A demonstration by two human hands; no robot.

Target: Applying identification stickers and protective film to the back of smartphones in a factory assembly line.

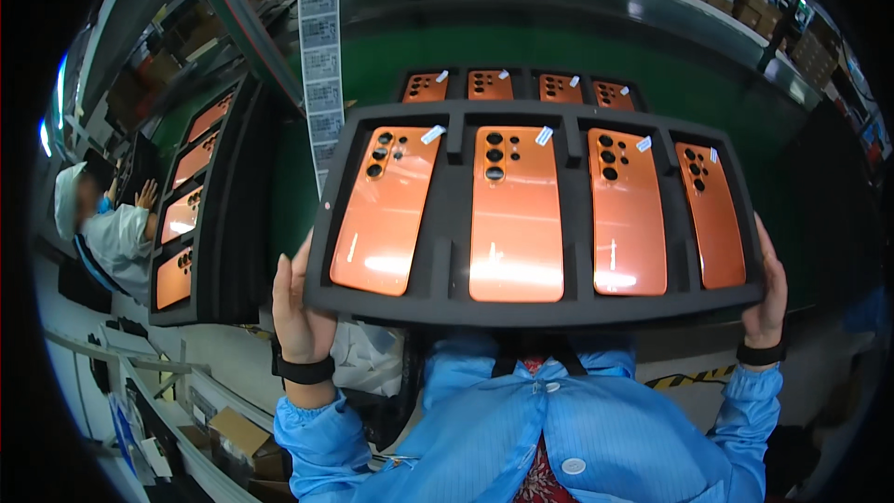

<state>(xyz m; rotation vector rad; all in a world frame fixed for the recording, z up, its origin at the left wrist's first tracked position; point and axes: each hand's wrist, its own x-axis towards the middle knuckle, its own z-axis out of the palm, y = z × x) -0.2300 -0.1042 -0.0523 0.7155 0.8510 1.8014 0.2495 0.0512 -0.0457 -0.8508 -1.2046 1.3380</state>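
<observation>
You're mid-carry: left hand (pixel 300 303) and right hand (pixel 767 291) clamp the ends of the dark foam tray (pixel 447 224) of four orange phones (pixel 517 214), held level over the green conveyor (pixel 391 65); keep it flat when setting down.

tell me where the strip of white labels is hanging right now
In the head view the strip of white labels hangs top left of centre, between the stack of trays at the left and the dark foam tray held by both hands.
</observation>
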